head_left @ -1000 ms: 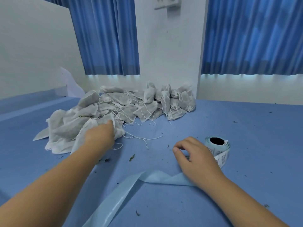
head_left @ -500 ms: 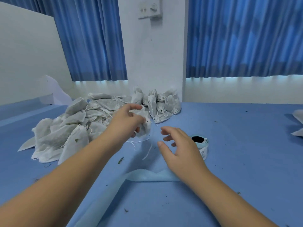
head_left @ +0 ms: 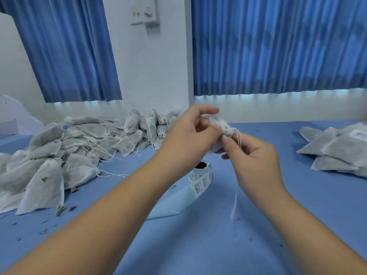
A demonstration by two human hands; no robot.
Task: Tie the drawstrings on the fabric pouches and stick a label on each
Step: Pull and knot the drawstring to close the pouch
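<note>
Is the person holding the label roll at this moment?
No: the label roll lies on the blue table, while the left hand and right hand grip a fabric pouch above it.

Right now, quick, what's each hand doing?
Left hand: closed, holding a pouch.
Right hand: closed, fingers pinching the drawstring.

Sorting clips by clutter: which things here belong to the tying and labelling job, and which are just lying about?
Job in hand: pouch gripped by the left hand; its drawstring pinched by the right hand; heap of pouches at the left; label roll; stack of pouches at the right, one labelled.
Lying about: backing strip; leaf crumbs on the table; curtains; wall switch.
</note>
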